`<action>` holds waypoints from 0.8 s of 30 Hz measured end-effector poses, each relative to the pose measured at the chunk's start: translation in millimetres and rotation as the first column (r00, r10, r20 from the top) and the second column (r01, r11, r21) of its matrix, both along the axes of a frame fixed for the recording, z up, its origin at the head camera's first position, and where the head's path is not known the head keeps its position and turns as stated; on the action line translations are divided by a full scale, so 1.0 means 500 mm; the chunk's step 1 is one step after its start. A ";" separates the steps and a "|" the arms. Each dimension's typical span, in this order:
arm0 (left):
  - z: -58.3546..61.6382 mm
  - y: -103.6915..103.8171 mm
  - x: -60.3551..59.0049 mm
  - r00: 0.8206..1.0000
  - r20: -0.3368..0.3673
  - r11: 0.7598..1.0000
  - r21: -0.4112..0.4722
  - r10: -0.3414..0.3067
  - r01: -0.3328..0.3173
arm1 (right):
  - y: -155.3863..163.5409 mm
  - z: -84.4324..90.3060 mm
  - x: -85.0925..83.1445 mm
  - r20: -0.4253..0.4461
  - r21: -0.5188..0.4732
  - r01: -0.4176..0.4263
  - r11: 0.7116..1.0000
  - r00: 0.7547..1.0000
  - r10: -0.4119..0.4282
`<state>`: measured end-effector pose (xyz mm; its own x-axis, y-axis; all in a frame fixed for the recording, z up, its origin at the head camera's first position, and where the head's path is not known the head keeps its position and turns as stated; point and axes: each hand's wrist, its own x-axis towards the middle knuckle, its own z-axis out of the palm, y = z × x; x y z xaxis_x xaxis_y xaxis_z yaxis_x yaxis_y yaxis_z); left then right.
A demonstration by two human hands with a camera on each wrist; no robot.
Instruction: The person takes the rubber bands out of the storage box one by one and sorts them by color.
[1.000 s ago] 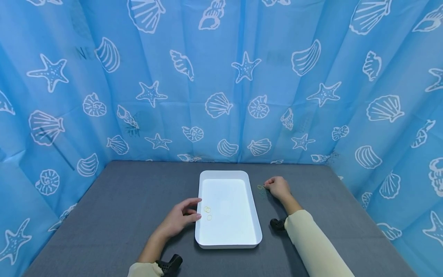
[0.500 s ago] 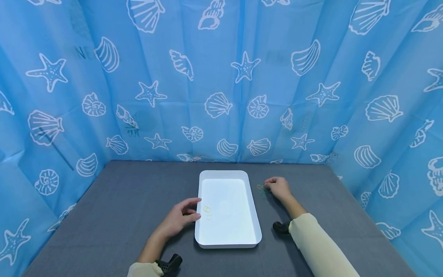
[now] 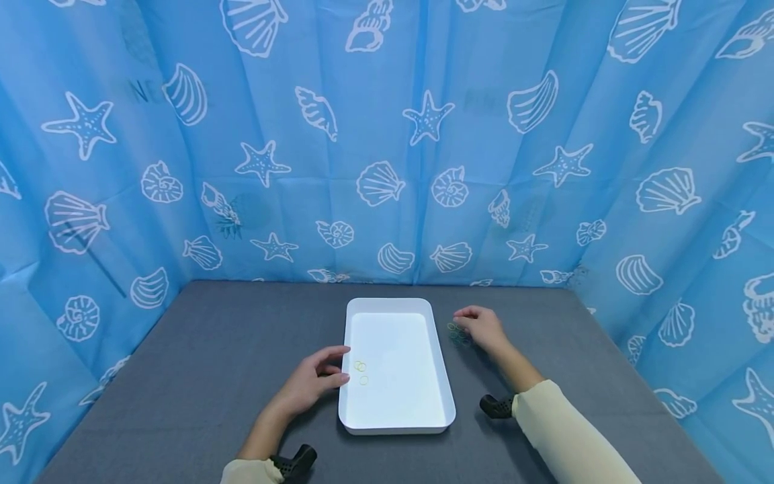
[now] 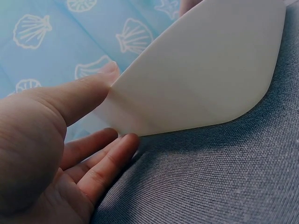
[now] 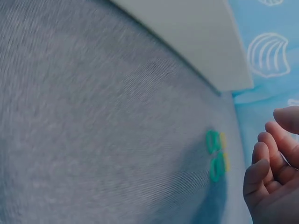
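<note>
White tray (image 3: 396,396): rectangular, rounded corners, at the middle of the grey surface (image 3: 199,376), long side running near to far. From the head view we count three yellow rubber bands (image 3: 361,370) inside it, by its left wall.

Left hand (image 3: 311,382): against the tray's left wall. We see in the left wrist view what the head view does not: the thumb (image 4: 79,95) lies along the outside of the wall near the rim while the fingers (image 4: 110,158) rest nearly straight on the surface at the wall's foot, relaxed and not clasping.

Right hand (image 3: 480,327): on the surface just right of the tray's far right corner. The head view shows it over a small cluster of green and yellow bands (image 3: 456,333). The right wrist view shows the cluster (image 5: 216,154) flat on the surface, with the fingers (image 5: 261,172) loosely curled just beside it, apart from it and holding nothing.

Backdrop: blue curtain (image 3: 387,134) printed with white shells and starfish, on three sides.

Cream sleeves (image 3: 568,437) cover both forearms.
</note>
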<state>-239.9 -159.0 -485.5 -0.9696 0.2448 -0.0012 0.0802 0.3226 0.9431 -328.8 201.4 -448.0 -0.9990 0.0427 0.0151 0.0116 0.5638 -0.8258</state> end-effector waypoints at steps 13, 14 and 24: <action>0.032 0.003 0.015 1.000 0.008 1.000 0.013 -0.018 0.018 | -0.061 0.056 0.001 0.104 -0.330 -0.048 0.943 0.991 0.087; 0.024 0.002 0.012 1.000 0.004 1.000 0.015 -0.016 0.016 | -0.069 0.060 0.001 0.104 -0.343 -0.055 0.938 0.990 0.096; -0.006 -0.004 -0.005 1.000 -0.013 1.000 0.002 -0.017 0.017 | -0.128 0.066 -0.005 0.109 -0.310 -0.224 0.924 0.957 0.268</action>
<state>-242.5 -161.0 -488.7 -0.9653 0.2609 0.0123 0.0983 0.3192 0.9426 -331.4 137.6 -414.8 -0.9686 -0.2243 -0.1075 0.0365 0.2991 -0.9535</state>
